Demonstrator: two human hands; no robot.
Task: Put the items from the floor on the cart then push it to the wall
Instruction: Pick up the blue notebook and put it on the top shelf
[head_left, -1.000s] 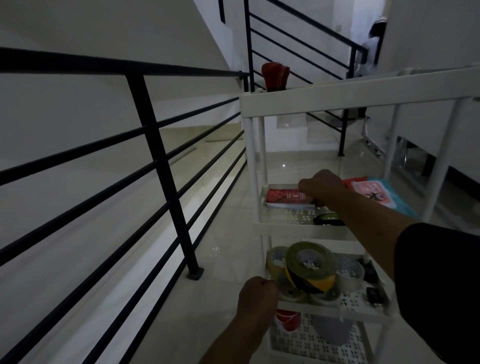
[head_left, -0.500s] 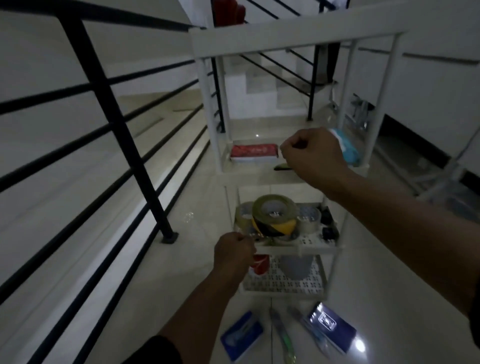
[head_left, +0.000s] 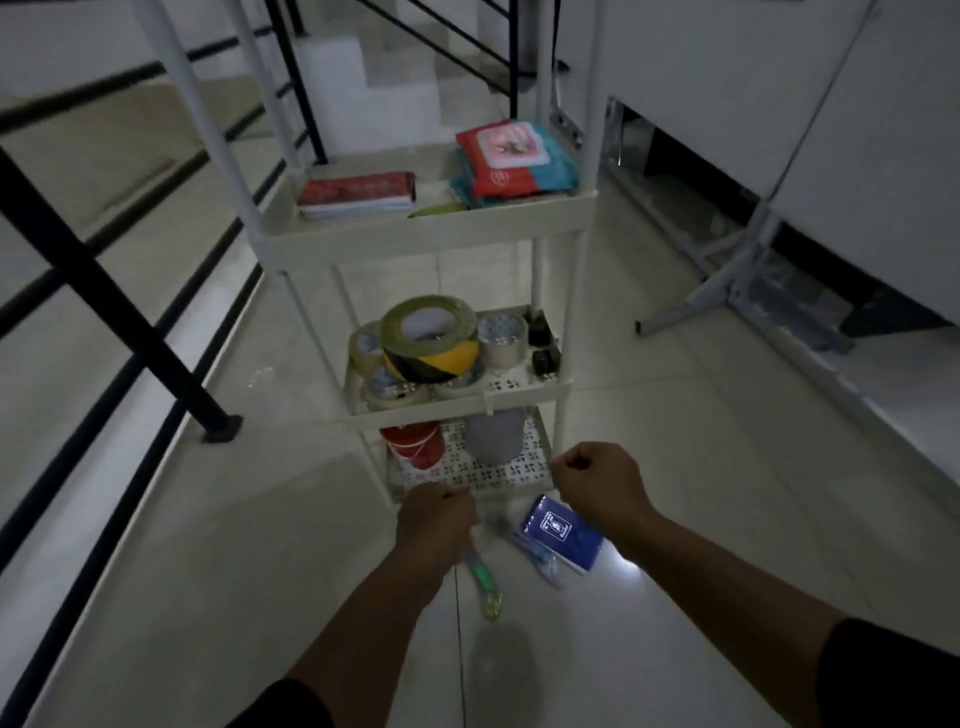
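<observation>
Left hand (head_left: 435, 525) is closing over the toothbrush (head_left: 483, 577) on the floor before the cart (head_left: 457, 410); light, slick, take its handle. Right hand (head_left: 597, 480) is fisted, holding nothing. Blue pack (head_left: 563, 532) lying beside.

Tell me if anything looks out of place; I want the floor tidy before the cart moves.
Yes. A blue packet, a green-handled toothbrush and another toothbrush in clear wrapping lie loose on the floor tiles in front of the cart, while its shelves already hold goods. On the middle shelf the yellow-black tape roll sits tilted on smaller rolls.
</observation>
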